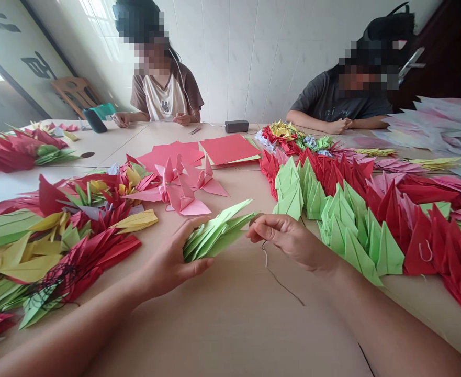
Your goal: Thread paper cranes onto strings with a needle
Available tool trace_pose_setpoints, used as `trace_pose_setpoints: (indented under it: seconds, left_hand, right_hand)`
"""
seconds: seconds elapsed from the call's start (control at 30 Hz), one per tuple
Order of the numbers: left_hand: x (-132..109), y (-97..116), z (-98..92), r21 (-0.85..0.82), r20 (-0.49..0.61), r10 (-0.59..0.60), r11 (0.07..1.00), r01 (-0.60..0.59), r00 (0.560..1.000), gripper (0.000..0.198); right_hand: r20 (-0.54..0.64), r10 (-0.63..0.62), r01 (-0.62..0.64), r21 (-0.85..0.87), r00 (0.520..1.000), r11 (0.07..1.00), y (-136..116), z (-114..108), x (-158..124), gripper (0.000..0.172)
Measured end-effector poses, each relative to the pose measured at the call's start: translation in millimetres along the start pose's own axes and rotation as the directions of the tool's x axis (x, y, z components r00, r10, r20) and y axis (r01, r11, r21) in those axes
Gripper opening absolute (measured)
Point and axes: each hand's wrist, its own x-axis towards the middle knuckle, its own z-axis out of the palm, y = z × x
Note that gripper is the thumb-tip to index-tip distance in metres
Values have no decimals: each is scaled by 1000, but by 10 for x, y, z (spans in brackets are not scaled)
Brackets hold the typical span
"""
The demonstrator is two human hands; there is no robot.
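My left hand (pixel 177 256) is wrapped round a bundle of folded light-green paper pieces (pixel 214 233), their points aimed up and to the right. Close to those points, my right hand (pixel 289 238) pinches a dark thread (pixel 283 287), whose loose end trails down over the table. Whether a needle sits in the pinch is too small to make out. Behind the bundle stand several pink paper cranes (pixel 185 193). On the right, folded green pieces (pixel 340 220) stand upright in rows beside red folded pieces (pixel 414 230).
A heap of red, yellow and green folded paper (pixel 73 230) covers the left, with tangled black thread (pixel 57 277) on it. Flat red sheets (pixel 230 150) lie farther back, near a dark box (pixel 236 126). Two people sit across the table (pixel 230 324).
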Motion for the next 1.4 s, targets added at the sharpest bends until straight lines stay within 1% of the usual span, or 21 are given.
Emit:
trace_pose_setpoints:
  seconds: [0.1, 0.23, 0.37, 0.47, 0.6, 0.67, 0.73, 0.77, 0.87, 0.9, 0.97, 1.03, 1.1, 1.17, 1.23, 1.33, 1.4]
  left_hand:
    - [-8, 1, 44, -43, -30, 26, 999, -28, 999, 59]
    - [-9, 17, 65, -68, -36, -10, 998, 7, 999, 58]
    - [-10, 25, 56, -91, -26, -17, 996, 14, 1000, 56]
    - [-9, 36, 33, -108, 3, -16, 994, 16, 1000, 56]
    - [-2, 76, -5, -181, 52, -36, 982, 45, 998, 56]
    - [-4, 98, -10, -218, 59, -57, 974, 68, 997, 55]
    - [-11, 113, -5, -235, 60, -61, 969, 74, 996, 55]
    - [-15, 118, -2, -236, 61, -59, 969, 71, 996, 55]
    - [-25, 126, -1, -245, 67, -48, 968, 63, 997, 56]
    - [-27, 127, -5, -260, 76, -51, 963, 69, 996, 55]
    - [-26, 129, -18, -309, 97, -70, 946, 97, 993, 53]
    - [-24, 128, -35, -371, 124, -93, 919, 133, 988, 50]
    - [-21, 120, -45, -427, 150, -108, 889, 163, 983, 49]
    - [-21, 110, -45, -456, 164, -114, 872, 178, 980, 48]
    - [-22, 105, -33, -451, 148, -114, 876, 169, 982, 49]
    - [-26, 119, 0, -427, 86, -82, 898, 111, 993, 49]
    - [-32, 134, 24, -413, 34, -54, 909, 63, 998, 49]
  right_hand:
    - [25, -31, 33, -54, 999, 998, -19, 60, -3, 29]
    - [15, -98, 100, -123, 995, 987, -57, 83, -14, 27]
    - [12, -97, 98, -76, 995, 992, -72, 76, -24, 25]
    - [-13, -108, 106, -88, 994, 990, -69, 79, -29, 25]
    - [-61, -178, 168, -150, 982, 974, -99, 129, -56, 24]
    - [-61, -230, 213, -200, 971, 956, -128, 176, -75, 21]
    - [-34, -323, 301, -282, 946, 911, -152, 226, -88, 19]
    - [-13, -382, 356, -336, 924, 872, -160, 249, -89, 18]
    - [64, -540, 495, -499, 839, 711, -167, 294, -78, 18]
    - [85, -570, 518, -541, 817, 662, -167, 300, -72, 18]
    - [108, -606, 541, -591, 788, 598, -167, 301, -64, 19]
    - [117, -629, 558, -603, 769, 570, -168, 300, -64, 19]
    - [128, -646, 581, -590, 753, 561, -169, 307, -72, 18]
    - [135, -643, 589, -573, 754, 570, -173, 332, -85, 18]
    - [142, -636, 591, -560, 759, 580, -177, 374, -102, 17]
    - [158, -625, 596, -542, 765, 592, -184, 444, -128, 16]
    - [153, -601, 578, -530, 785, 621, -187, 476, -143, 16]
